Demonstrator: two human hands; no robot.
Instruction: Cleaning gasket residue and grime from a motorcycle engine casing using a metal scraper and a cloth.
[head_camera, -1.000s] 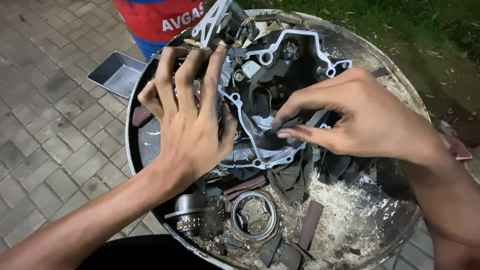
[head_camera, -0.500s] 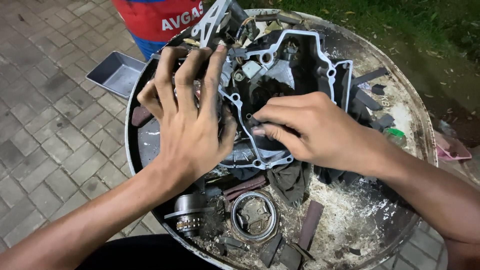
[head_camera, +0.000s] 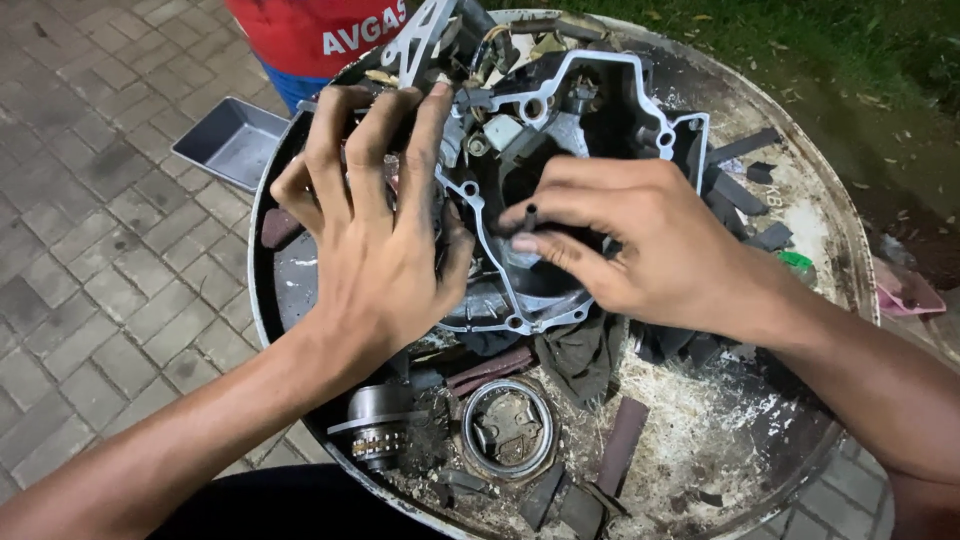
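Outspread, left hand (head_camera: 375, 250) fingers on engine casing (head_camera: 560, 130) — right hand (head_camera: 650, 245) pinching

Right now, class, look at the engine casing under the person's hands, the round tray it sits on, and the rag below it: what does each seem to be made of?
Engine casing: likely cast metal, perhaps aluminium; dull silver-grey rim with moulded bolt holes.
Round tray: probably sheet metal; thin raised rim, worn and grime-stained.
Rag: cloth; dark, limp and creased.
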